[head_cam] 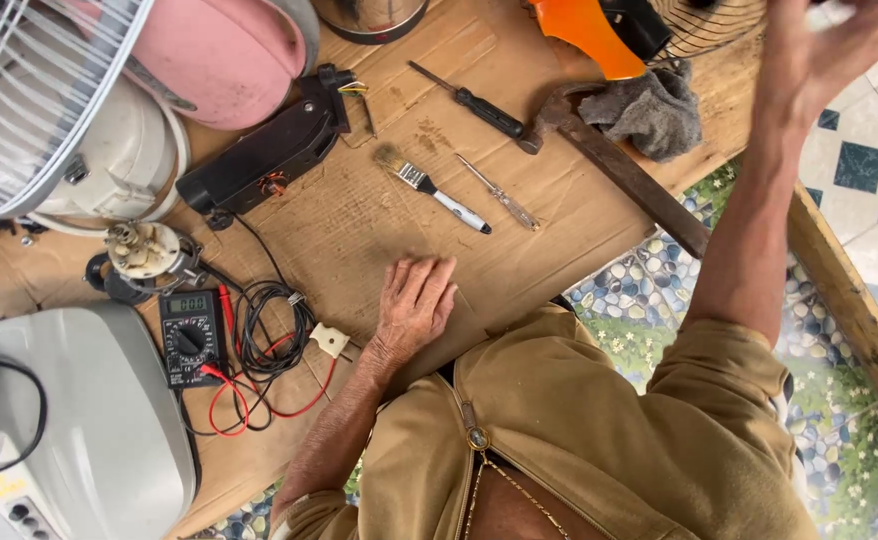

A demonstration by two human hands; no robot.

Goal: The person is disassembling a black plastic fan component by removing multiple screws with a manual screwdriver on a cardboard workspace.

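- At the far left stand a white fan grille (29,100) and a multimeter (191,335), its red and black leads coiled loosely beside it.
- My left hand (414,305) lies open and flat, palm down, on the cardboard sheet (359,220) that covers the counter; it grips nothing.
- The cardboard looks light, bendy and scuffed. I judge it would slide or buckle if pulled by one corner, so a flat press or an edge grip suits it.
- Just above my fingers lies a small paintbrush (429,185): light and stiff, with soft bristles. The pale handle is the place to take it.
- Beside it lies a clear-handled screwdriver (499,195), thin and apt to roll.
- Further right, a hammer (619,170) lies partly under a grey rag (649,110); it looks heavy at the head.
- My right hand (829,50) is raised at the top right, blurred; I cannot tell whether it is open or closed.
- Under the cardboard a pebble-print cover (639,300) shows; beyond the counter's edge is a tiled floor (859,170).
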